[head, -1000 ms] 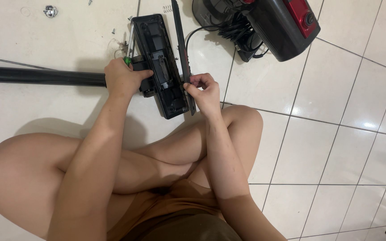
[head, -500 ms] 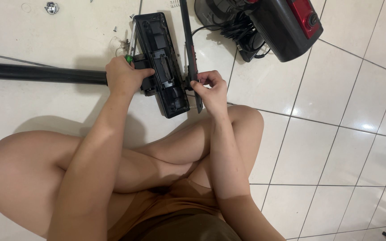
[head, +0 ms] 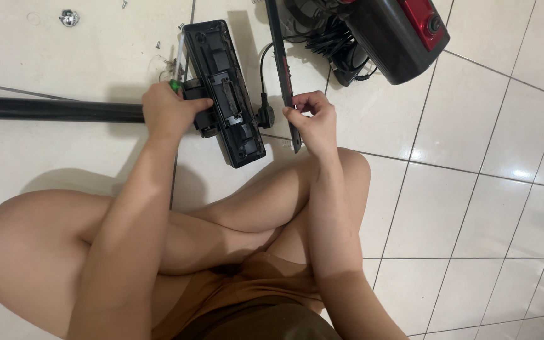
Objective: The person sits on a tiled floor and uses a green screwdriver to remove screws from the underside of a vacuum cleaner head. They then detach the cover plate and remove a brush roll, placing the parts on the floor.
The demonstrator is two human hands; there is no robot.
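On the tiled floor (head: 473, 208), the left hand (head: 170, 113) clamps the stiff, light-looking black floor head (head: 225, 91) beside its tube (head: 51, 109), while the right hand (head: 313, 119) pinches a narrow dark strip (head: 283, 69), best gripped mid-length.

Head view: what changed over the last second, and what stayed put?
The right hand drew the long black strip away from the black floor nozzle, to the right, so a gap now shows between them. The left hand stayed clamped where the nozzle joins the black tube, a green-handled tool still under it. The red and black vacuum body did not move.
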